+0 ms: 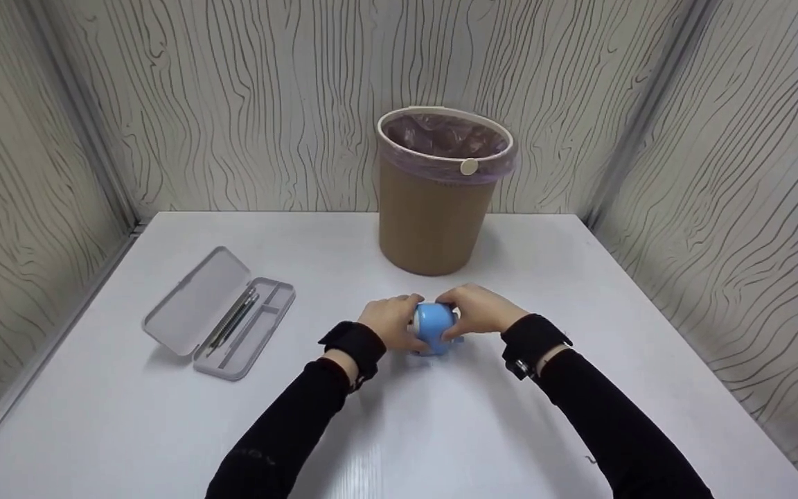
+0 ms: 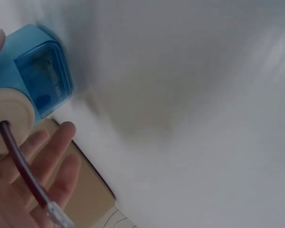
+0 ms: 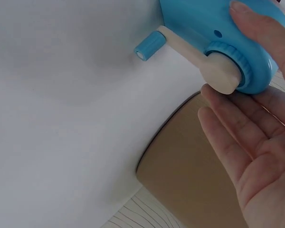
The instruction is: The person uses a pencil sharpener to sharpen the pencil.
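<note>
A blue pencil sharpener [image 1: 433, 322] stands on the white table, held between both hands. My left hand [image 1: 391, 322] grips its left side. From the other side, my right hand [image 1: 485, 310] holds it, the thumb on the blue body in the right wrist view. A cream crank [image 3: 187, 52] with a blue knob [image 3: 150, 45] is on that side, close to the right fingers. In the left wrist view, a dark red pencil [image 2: 23, 166] sticks out of the round cream front [image 2: 20, 111], over the left palm. A see-through blue shavings drawer [image 2: 46, 76] shows beside it.
A brown bin [image 1: 433, 215] with a purple liner stands behind the hands, near the back wall. To the left lies an open grey pencil case [image 1: 271, 326] with several pencils [image 1: 233, 319] inside. Patterned walls enclose the table [image 1: 551, 430] at the back and sides.
</note>
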`<state>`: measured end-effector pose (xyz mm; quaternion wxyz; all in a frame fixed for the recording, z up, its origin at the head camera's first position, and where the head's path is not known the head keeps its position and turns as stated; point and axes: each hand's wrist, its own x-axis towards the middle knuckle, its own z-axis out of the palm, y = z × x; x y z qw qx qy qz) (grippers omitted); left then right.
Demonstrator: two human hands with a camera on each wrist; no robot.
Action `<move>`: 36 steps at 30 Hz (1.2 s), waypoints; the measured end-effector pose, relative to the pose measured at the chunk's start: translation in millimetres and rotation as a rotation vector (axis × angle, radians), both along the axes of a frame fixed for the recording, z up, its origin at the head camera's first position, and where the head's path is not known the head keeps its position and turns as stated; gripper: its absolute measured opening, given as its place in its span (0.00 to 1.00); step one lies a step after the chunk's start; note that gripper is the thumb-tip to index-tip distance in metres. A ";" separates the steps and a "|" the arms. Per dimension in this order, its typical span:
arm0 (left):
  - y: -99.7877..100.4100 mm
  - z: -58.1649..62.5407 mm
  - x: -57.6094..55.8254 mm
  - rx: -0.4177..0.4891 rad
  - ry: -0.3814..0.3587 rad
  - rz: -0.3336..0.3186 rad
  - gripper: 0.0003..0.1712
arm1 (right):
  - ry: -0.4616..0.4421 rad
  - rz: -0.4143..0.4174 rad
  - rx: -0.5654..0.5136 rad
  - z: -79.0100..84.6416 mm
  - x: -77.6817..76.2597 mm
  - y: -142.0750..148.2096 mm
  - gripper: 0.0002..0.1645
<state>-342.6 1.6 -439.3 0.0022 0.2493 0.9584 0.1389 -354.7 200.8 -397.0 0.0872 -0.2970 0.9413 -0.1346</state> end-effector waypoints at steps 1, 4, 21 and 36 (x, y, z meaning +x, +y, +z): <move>-3.9 0.8 0.4 0.015 -0.003 0.002 0.46 | 0.002 -0.005 0.005 -0.1 0.1 -0.1 0.29; -17.7 2.1 2.2 0.055 0.022 0.004 0.40 | 0.011 -0.020 0.019 -0.4 -0.2 -0.5 0.31; -47.7 -12.3 10.1 0.269 0.159 -0.008 0.10 | -0.032 -0.070 0.042 -1.8 -2.2 -3.7 0.35; -49.1 -5.9 5.6 0.171 0.251 -0.107 0.05 | 0.007 -0.053 0.087 3.2 -1.7 -6.6 0.33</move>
